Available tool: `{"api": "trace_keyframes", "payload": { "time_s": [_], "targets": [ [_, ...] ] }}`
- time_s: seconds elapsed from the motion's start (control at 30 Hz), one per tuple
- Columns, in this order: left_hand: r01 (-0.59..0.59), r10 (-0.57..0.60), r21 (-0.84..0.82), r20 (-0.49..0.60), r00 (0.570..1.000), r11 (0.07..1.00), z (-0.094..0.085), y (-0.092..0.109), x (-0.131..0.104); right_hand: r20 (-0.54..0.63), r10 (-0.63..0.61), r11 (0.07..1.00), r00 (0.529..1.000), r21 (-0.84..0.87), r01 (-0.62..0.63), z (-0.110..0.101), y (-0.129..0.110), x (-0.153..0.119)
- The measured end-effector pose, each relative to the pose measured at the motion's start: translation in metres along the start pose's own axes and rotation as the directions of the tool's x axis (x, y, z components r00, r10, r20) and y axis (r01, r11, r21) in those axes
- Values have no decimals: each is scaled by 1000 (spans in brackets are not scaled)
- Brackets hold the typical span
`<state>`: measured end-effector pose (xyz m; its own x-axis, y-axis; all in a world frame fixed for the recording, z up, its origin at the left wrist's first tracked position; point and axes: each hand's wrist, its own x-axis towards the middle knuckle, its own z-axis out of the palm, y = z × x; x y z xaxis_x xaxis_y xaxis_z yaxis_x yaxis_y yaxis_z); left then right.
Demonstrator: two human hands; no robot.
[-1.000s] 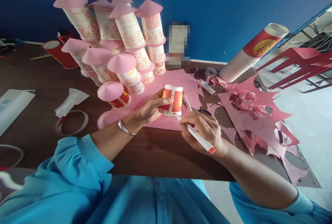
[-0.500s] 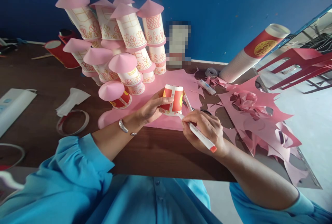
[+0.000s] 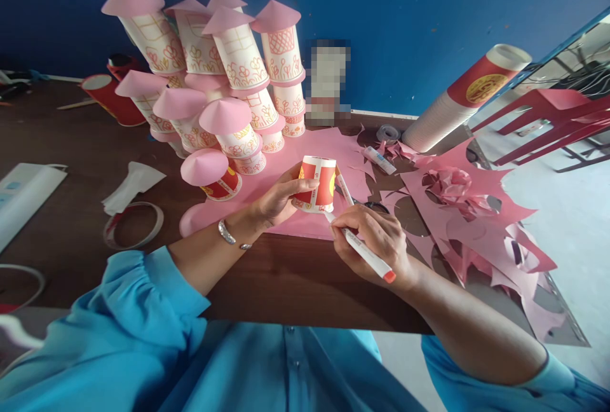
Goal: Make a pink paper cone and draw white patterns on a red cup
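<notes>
My left hand (image 3: 281, 197) holds a red and white paper cup (image 3: 324, 183) upside down, its fingers round the left side and back. In my right hand (image 3: 372, 237) is a white marker with a red end (image 3: 365, 253), its tip at the cup's lower rim. A second white marker (image 3: 344, 188) stands slanted just right of the cup; what holds it is partly hidden. Behind my left hand are stacked cups with pink cone roofs (image 3: 225, 116) and drawn flowers. Pink paper (image 3: 305, 224) lies beneath the cup.
A tall leaning cup stack (image 3: 441, 116) stands at the right rear. Near it are a tape roll (image 3: 389, 133), a glue tube (image 3: 380, 160) and cut pink scraps (image 3: 476, 227). To the left lie a large tape ring (image 3: 157, 227) and a white box (image 3: 28, 199).
My right hand and its marker have shifted slightly left along the cup's lower rim. My left hand and the cup have stayed almost still.
</notes>
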<state>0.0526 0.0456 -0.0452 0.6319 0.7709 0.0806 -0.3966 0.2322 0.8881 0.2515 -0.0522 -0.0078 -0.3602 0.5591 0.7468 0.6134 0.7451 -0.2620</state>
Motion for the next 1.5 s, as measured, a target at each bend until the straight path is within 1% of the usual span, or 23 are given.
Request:
{"api": "trace_keyframes", "payload": {
  "time_s": [0.37, 0.67, 0.93, 1.07, 1.17, 1.5],
  "targets": [
    [6, -6, -6, -3, 1000, 1000, -1, 0, 0, 10, 17, 1000, 1000, -7, -17, -3, 0, 1],
    [-6, 6, -12, 36, 999, 1000, -6, -6, -1, 47, 85, 996, 995, 14, -86, -4, -2, 2],
    [-16, 16, -7, 47, 999, 1000, -4, -6, -1, 31, 66, 998, 997, 10, -66, -2, -2, 1],
    [8, -8, 6, 10, 1000, 1000, -3, -5, -1, 0, 42, 998, 999, 43, -42, -6, -3, 4],
    [36, -36, 14, -8, 999, 999, -2, -3, -1, 2, 39, 999, 999, 38, -39, -7, -3, 5],
    [32, -33, 28, 20, 999, 999, 1, 0, -1, 16, 29, 999, 999, 23, -30, -4, -3, 2]
  ]
}}
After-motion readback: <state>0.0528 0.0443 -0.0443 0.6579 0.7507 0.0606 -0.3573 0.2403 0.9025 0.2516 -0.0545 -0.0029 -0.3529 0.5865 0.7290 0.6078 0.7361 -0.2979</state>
